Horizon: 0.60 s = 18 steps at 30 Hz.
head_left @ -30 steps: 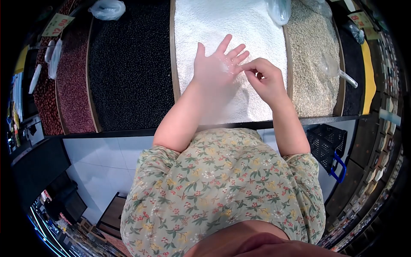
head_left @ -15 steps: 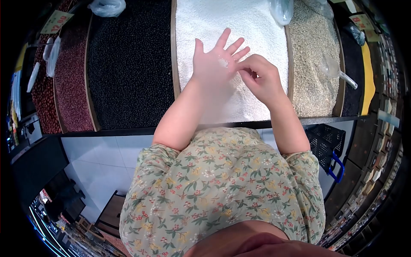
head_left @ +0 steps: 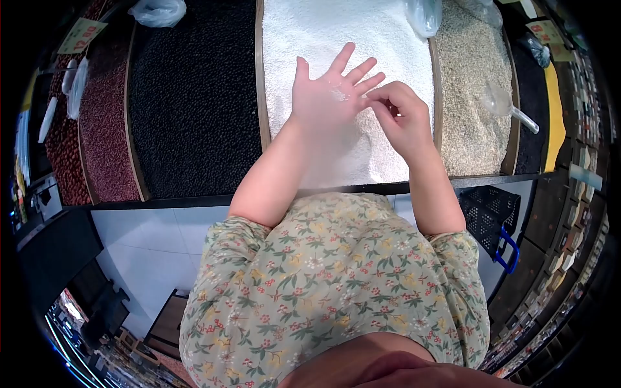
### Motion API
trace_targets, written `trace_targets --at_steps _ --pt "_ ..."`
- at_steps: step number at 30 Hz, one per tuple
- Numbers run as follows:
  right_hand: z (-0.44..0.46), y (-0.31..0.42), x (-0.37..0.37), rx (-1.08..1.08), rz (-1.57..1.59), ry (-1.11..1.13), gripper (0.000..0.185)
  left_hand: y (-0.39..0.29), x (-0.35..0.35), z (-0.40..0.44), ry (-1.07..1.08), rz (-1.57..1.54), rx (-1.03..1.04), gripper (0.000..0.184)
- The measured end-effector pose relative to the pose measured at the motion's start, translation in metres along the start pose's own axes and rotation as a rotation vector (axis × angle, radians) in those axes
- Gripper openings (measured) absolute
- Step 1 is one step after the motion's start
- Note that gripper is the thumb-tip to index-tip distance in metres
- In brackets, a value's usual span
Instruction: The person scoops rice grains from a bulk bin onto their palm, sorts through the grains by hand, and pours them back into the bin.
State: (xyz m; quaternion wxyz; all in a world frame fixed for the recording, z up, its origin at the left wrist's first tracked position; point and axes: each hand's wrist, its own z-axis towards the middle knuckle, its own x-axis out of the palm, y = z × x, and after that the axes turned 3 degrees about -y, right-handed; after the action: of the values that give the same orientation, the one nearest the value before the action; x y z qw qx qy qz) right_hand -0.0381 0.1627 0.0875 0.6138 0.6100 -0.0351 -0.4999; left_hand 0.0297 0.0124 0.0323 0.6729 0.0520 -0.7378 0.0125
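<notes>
My left hand [head_left: 326, 94] is held palm up over a bin of white rice [head_left: 343, 26], its fingers spread. A few white grains [head_left: 337, 95] lie on the palm. Close beside its little-finger edge is my right hand [head_left: 402, 116], with thumb and forefinger pinched together. Whatever sits between those fingertips, if anything, is too small to make out. A blurry patch covers the left wrist and part of the rice below.
Black beans [head_left: 194, 103] fill the bin on the left, pale oat-like grain [head_left: 472, 71] the one on the right. Wooden dividers [head_left: 261, 77] separate them. A clear scoop [head_left: 508, 107] rests on the pale grain. Plastic bags [head_left: 158, 11] lie at the back. A black basket [head_left: 493, 213] stands below right.
My left hand's fingers have shifted slightly to the right. My right hand has also moved a little right, still pinched. The grains on the palm look more spread out.
</notes>
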Motion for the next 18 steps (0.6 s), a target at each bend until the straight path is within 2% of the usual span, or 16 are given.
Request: trace_targets --at_steps 8,10,14,16,18 --pt "0.004 0.005 0.004 0.0 -0.009 0.017 0.015 -0.001 0.0 -0.001 0.006 0.029 -0.022 0.086" --pt "0.007 0.005 0.006 -0.041 0.006 0.023 0.013 -0.003 -0.011 -0.001 0.073 -0.15 -0.102 0.088" --pt "0.013 0.011 0.011 -0.106 -0.024 0.06 0.009 0.0 -0.017 -0.001 0.192 -0.309 -0.188 0.09" --pt "0.015 0.009 0.012 -0.138 -0.068 0.073 0.009 0.001 -0.008 -0.002 0.045 0.134 -0.094 0.091" --pt "0.017 0.01 0.014 -0.172 -0.109 0.087 0.009 0.002 -0.007 -0.001 0.059 0.107 -0.098 0.09"
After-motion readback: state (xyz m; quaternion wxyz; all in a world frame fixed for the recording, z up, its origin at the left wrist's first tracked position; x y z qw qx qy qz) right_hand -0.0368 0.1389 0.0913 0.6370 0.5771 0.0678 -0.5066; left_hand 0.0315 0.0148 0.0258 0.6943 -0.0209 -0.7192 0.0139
